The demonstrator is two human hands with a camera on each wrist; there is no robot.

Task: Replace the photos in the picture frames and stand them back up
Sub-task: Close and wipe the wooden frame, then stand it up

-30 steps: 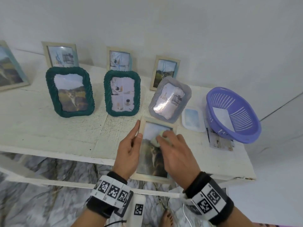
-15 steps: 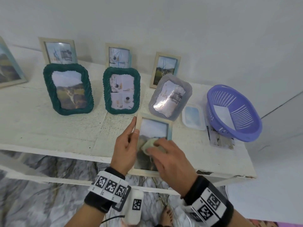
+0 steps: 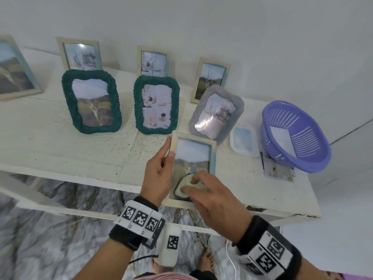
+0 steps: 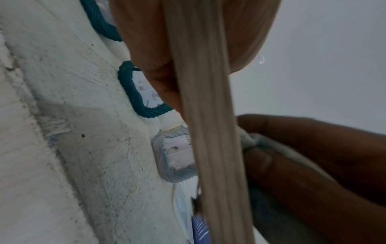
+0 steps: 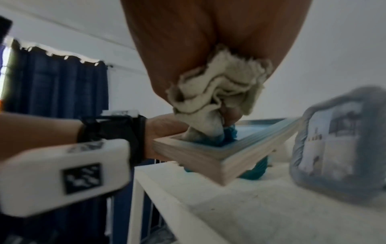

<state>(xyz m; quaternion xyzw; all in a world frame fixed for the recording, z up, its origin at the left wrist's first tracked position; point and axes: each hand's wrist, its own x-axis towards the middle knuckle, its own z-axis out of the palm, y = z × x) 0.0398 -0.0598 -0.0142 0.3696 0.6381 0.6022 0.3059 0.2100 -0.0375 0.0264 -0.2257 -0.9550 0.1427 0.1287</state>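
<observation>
Pale wooden photo frame (image 3: 192, 156) gripped at edge by left hand (image 3: 159, 174), crumpled off-white cloth (image 5: 217, 92) pinched against glass by right hand (image 3: 212, 201), frame seen lifted off white table (image 5: 250, 206) in right wrist view only

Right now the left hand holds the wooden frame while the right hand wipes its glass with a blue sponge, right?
Not quite: the right hand wipes with a crumpled off-white cloth, as the right wrist view shows. The left hand does hold the wooden frame.

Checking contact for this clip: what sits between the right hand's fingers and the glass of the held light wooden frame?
A crumpled off-white cloth, bunched in the right hand, pressed on the light wooden picture frame; clearest in the right wrist view.
</observation>
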